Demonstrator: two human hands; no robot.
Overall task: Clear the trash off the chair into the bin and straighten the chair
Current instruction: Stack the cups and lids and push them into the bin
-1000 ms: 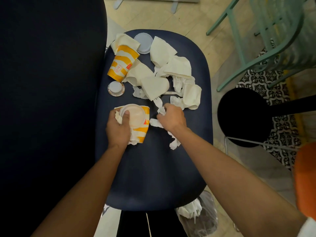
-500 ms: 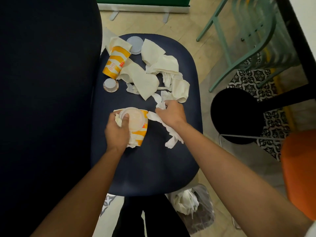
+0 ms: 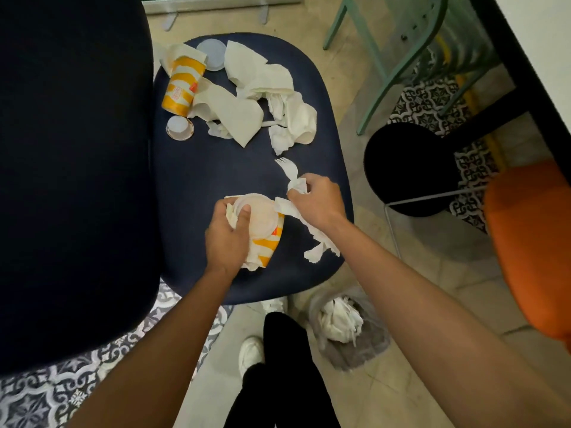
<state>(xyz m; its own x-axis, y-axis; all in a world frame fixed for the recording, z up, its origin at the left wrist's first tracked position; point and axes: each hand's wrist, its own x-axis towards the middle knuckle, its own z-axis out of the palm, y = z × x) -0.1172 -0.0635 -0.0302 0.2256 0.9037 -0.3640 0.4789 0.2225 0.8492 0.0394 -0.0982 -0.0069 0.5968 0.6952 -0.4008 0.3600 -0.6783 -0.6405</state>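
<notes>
The dark blue chair seat (image 3: pixel 197 177) carries trash. My left hand (image 3: pixel 227 237) grips an orange-striped paper cup (image 3: pixel 267 242) with a clear lid (image 3: pixel 258 216) and a napkin pressed against it. My right hand (image 3: pixel 318 200) holds a white plastic fork (image 3: pixel 289 169) and a torn napkin strip (image 3: pixel 315 239) that trails down over the seat. At the far end lie a second striped cup (image 3: pixel 182 86) on its side, a small sauce tub (image 3: pixel 179 128), a round lid (image 3: pixel 213 50) and a heap of crumpled napkins (image 3: pixel 265 97). The bin (image 3: pixel 349 332) stands on the floor by my legs.
The chair's dark backrest (image 3: pixel 71 168) fills the left side. A black stool (image 3: pixel 408 169) and an orange seat (image 3: pixel 534 251) stand on the right, green chair legs (image 3: pixel 380 66) at the back right. The bin holds white napkins. My shoes (image 3: pixel 251 350) are beside it.
My right hand has lifted off the napkin heap toward me, drawing out the fork and the napkin strip. My left hand has kept its grip on the cup. The view has shifted back.
</notes>
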